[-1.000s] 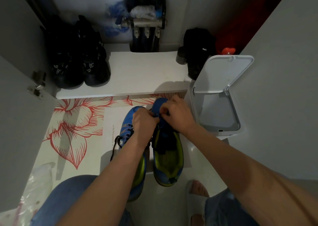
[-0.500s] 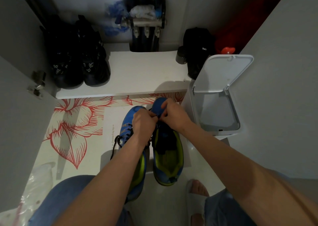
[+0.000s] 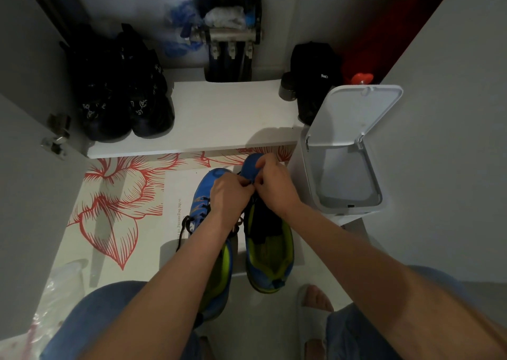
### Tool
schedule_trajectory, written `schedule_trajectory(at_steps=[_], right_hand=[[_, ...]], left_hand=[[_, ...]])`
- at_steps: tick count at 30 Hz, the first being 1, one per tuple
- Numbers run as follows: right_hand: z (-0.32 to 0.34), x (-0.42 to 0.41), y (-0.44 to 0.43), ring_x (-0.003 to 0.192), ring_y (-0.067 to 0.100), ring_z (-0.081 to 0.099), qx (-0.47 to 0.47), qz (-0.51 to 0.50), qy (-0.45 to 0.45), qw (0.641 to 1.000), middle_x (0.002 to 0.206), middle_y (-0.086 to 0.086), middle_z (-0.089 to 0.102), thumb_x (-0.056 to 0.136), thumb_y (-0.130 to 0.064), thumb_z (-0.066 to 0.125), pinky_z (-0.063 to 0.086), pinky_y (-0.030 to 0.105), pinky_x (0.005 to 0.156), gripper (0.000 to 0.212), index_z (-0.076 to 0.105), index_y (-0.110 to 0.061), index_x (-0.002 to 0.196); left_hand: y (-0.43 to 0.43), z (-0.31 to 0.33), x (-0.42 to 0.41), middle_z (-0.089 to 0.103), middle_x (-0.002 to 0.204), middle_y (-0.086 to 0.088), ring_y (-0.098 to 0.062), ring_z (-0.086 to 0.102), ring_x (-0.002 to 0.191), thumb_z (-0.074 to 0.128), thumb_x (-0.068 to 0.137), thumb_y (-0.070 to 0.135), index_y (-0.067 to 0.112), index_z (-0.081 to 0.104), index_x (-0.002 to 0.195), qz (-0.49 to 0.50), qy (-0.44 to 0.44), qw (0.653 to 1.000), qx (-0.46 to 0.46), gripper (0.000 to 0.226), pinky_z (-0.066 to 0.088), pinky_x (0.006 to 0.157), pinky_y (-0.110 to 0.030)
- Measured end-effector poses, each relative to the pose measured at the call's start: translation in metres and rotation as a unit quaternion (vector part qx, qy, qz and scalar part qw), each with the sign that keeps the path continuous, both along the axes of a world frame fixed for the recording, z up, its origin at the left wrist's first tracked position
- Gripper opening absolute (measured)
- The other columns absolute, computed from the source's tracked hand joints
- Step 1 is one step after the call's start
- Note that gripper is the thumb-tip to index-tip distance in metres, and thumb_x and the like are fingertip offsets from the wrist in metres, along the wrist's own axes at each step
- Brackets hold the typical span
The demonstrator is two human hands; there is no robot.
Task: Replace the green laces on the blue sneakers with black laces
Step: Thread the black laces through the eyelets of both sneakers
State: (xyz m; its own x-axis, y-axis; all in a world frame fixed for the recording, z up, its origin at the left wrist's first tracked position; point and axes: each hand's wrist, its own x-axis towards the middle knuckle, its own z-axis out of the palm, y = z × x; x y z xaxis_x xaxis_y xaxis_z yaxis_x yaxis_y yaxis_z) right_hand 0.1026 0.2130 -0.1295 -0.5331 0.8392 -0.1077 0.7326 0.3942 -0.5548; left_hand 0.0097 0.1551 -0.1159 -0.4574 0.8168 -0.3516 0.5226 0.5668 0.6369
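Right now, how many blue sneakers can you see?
2. The left sneaker lies on the floor under the left hand. The right sneaker sits beside it, by the bin; that hand and the right hand pinch a lace near its toe. None seems hidden.

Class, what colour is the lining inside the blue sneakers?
Yellow-green lining, seen in the head view.

We record one legible line, "is the beginning of", printed sideways on the white sheet (image 3: pixel 175 192) beside the blue sneakers (image 3: pixel 269 255); marks on the black shoes (image 3: pixel 123 104) illegible
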Motion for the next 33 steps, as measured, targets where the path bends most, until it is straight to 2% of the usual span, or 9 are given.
schedule_trajectory(at_steps=[3,6,8,13,19,23,27,30,33], right_hand=[[0.0,0.002,0.0,0.097,0.028,0.055,0.015,-0.01,0.014,1.0,0.102,0.018,0.059,0.083,0.006,0.052,0.045,0.039,0.081,0.031,0.046,0.0,0.112],[0.001,0.002,0.005,0.101,0.03,0.053,0.044,0.069,-0.043,0.996,0.109,0.02,0.057,0.083,0.004,0.05,0.041,0.035,0.082,0.031,0.045,0.0,0.114],[0.001,0.001,0.006,0.104,0.03,0.05,0.044,0.095,-0.059,0.993,0.112,0.02,0.054,0.083,0.005,0.05,0.04,0.034,0.083,0.033,0.045,-0.001,0.115],[0.0,0.002,0.002,0.103,0.028,0.051,0.022,0.072,-0.031,0.997,0.106,0.019,0.058,0.083,0.005,0.05,0.041,0.034,0.086,0.033,0.044,0.0,0.115],[-0.006,0.002,-0.002,0.096,0.023,0.057,0.086,0.001,-0.023,0.996,0.1,0.009,0.064,0.082,-0.001,0.053,0.032,0.027,0.084,0.03,0.046,-0.005,0.111],[-0.007,0.005,-0.003,0.096,0.025,0.054,0.08,-0.037,-0.001,0.996,0.1,0.011,0.062,0.082,-0.005,0.06,0.036,0.029,0.08,0.025,0.051,-0.005,0.105],[-0.006,0.013,0.007,0.102,0.023,0.048,0.104,0.002,-0.116,0.988,0.101,0.007,0.062,0.085,-0.031,0.064,0.036,0.032,0.085,0.022,0.061,-0.01,0.092],[0.001,0.016,0.01,0.103,0.025,0.049,0.061,0.04,-0.118,0.99,0.102,0.008,0.064,0.085,-0.031,0.065,0.036,0.034,0.089,0.021,0.066,-0.011,0.093],[0.004,0.015,0.009,0.106,0.024,0.047,0.085,0.082,-0.148,0.982,0.103,0.006,0.063,0.088,-0.024,0.058,0.033,0.034,0.092,0.016,0.07,-0.015,0.093]], left_hand=[[0.001,0.003,0.001,0.071,0.094,-0.012,-0.024,0.066,0.087,0.054,0.091,0.018,0.007,0.073,0.101,-0.024,0.015,1.0,-0.006,0.024,0.05,0.071,-0.029],[0.001,0.002,0.003,0.069,0.082,-0.014,-0.022,0.063,0.076,0.056,0.089,0.015,0.002,0.073,0.09,-0.015,0.014,1.0,0.005,0.022,0.041,0.055,-0.023],[-0.001,0.003,0.003,0.066,0.078,-0.011,-0.022,0.062,0.074,0.057,0.088,0.014,0.002,0.073,0.087,-0.009,0.007,1.0,0.008,0.02,0.035,0.051,-0.02],[-0.001,0.005,0.0,0.069,0.081,-0.011,-0.02,0.062,0.074,0.058,0.087,0.014,0.006,0.074,0.091,0.005,-0.014,1.0,0.006,0.019,0.04,0.056,-0.023],[-0.001,0.004,0.005,0.066,0.078,-0.01,-0.017,0.059,0.069,0.058,0.088,0.016,0.007,0.071,0.082,-0.01,0.009,1.0,0.009,0.018,0.037,0.05,-0.016],[0.001,0.005,0.006,0.071,0.087,-0.011,-0.018,0.062,0.073,0.055,0.09,0.016,0.005,0.073,0.093,-0.01,0.014,1.0,0.016,0.021,0.039,0.052,-0.02],[0.002,0.005,0.005,0.069,0.089,-0.017,-0.026,0.065,0.079,0.048,0.095,0.015,-0.001,0.069,0.092,0.014,0.028,0.999,0.007,0.027,0.043,0.061,-0.027],[0.004,0.004,0.005,0.068,0.088,-0.017,-0.027,0.065,0.077,0.048,0.095,0.014,-0.002,0.068,0.091,0.025,0.024,0.999,0.005,0.027,0.047,0.064,-0.031],[0.004,0.004,0.005,0.069,0.09,-0.015,-0.027,0.067,0.081,0.049,0.095,0.015,0.001,0.07,0.094,0.032,0.028,0.999,0.004,0.025,0.047,0.065,-0.03]])
